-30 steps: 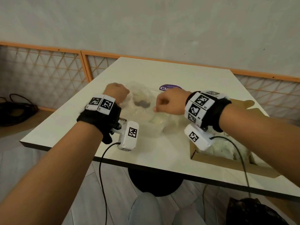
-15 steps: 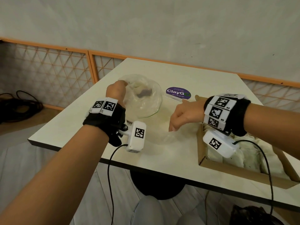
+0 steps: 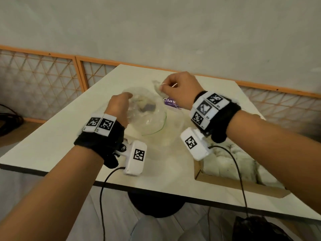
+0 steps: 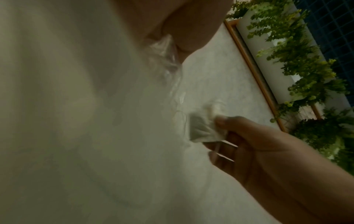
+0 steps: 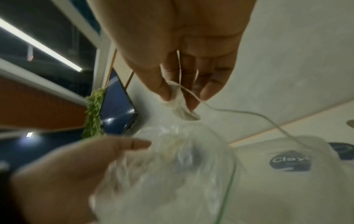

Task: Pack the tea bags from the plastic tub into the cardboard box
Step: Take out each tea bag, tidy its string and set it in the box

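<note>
My left hand (image 3: 119, 105) grips the rim of a clear plastic bag (image 3: 147, 117) with a green seal line, holding it up off the white table (image 3: 52, 145). Pale tea bags and one dark piece show inside it. My right hand (image 3: 178, 87) hovers above the bag's mouth and pinches a tea bag (image 3: 157, 85) between thumb and fingers. In the right wrist view the tea bag (image 5: 182, 107) hangs from my right hand (image 5: 178, 94), its string (image 5: 249, 113) trailing down to the right. The cardboard box (image 3: 234, 184) lies open at the right front, with pale tea bags (image 3: 231, 159) in it.
A purple round label (image 3: 169, 101) lies on the table behind the bag. An orange-framed lattice railing (image 3: 78, 73) runs behind the table. Wrist camera cables (image 3: 239, 180) hang over the box and the table's front edge.
Half a second ago my right hand was low beside the box; it has since risen up and left above the bag, pinching a tea bag. My left hand kept holding the bag.
</note>
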A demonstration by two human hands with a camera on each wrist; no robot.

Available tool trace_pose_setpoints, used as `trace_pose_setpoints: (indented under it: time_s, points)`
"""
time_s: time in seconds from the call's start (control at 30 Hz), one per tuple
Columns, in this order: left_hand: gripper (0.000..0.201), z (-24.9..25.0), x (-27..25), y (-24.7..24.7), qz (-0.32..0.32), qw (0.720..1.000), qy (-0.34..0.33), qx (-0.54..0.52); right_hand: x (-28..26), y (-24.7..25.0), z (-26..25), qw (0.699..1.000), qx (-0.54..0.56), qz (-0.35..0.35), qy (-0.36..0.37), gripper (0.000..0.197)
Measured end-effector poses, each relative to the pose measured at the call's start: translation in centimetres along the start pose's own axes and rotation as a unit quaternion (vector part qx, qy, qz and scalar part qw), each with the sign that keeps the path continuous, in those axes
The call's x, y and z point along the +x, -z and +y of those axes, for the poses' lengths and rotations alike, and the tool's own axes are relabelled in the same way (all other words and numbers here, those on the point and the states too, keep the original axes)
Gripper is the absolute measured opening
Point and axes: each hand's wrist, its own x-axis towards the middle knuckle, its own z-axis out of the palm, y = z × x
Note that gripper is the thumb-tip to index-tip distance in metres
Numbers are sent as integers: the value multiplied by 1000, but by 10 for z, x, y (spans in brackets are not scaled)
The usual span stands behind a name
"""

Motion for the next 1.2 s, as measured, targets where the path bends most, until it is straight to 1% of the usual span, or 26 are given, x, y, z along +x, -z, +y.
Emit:
trace_pose_setpoints:
  time_s: [0.07,0.1,0.17,0.23,0.3,0.37,0.43,0.53,0.67,0.73,0.77,0.8,0.87,0.9,1.0,1.03,1.07,1.13,1.17,1.2]
  points:
    - [43,-3,-4,-8,-52,998,18,-29,-4,-12,-3,995,-93,-15,24,21]
    - [44,-5,-5,-11,-71,997,23,-31,-7,-17,-3,992,-117,-28,30,22]
    - [41,-8,-8,-14,-101,992,34,-60,-11,-24,-1,991,-116,-49,42,20]
    - [31,-8,-12,-14,-154,982,54,-94,-15,-30,-1,991,-107,-63,57,23]
    - [28,-10,-13,-12,-211,972,51,-84,-16,-33,1,989,-113,-71,61,28]
    - [26,-11,-17,-13,-251,965,53,-56,-15,-30,2,988,-121,-81,49,30]
    - [25,-11,-20,-12,-255,964,65,-49,-13,-25,4,986,-132,-89,42,27]
    - [26,-10,-20,-7,-215,967,98,-96,-12,-18,13,989,-121,-71,36,20]
    - [29,-6,-27,-3,-200,964,108,-135,-18,-15,24,999,0,-41,-12,3]
    - [30,-5,-30,-2,-191,963,113,-151,-19,-15,26,998,45,-45,-14,15]
    - [34,-5,-31,-2,-196,961,115,-156,-20,-14,25,997,64,-48,-14,17]
    - [36,-5,-32,-3,-203,959,117,-159,-22,-13,24,996,78,-50,-10,17]
    - [39,-4,-33,-4,-216,955,122,-164,-25,-12,21,994,96,-55,-7,9]
    - [39,-4,-32,-5,-217,955,120,-165,-27,-11,20,993,104,-57,-2,11]
    - [44,-3,-33,-6,-225,954,112,-163,-33,-13,17,993,99,-55,37,50]
    - [46,-3,-33,-6,-235,952,107,-163,-35,-14,15,993,91,-52,59,59]
    - [51,-2,-34,-7,-249,947,106,-172,-37,-17,14,992,80,-49,83,62]
    - [65,-1,-32,-10,-269,937,116,-191,-38,-20,13,987,51,-52,140,61]
    - [70,-1,-30,-11,-274,938,111,-182,-37,-22,13,984,32,-57,167,59]
    - [72,-1,-28,-11,-272,942,102,-166,-38,-22,12,980,12,-62,188,58]
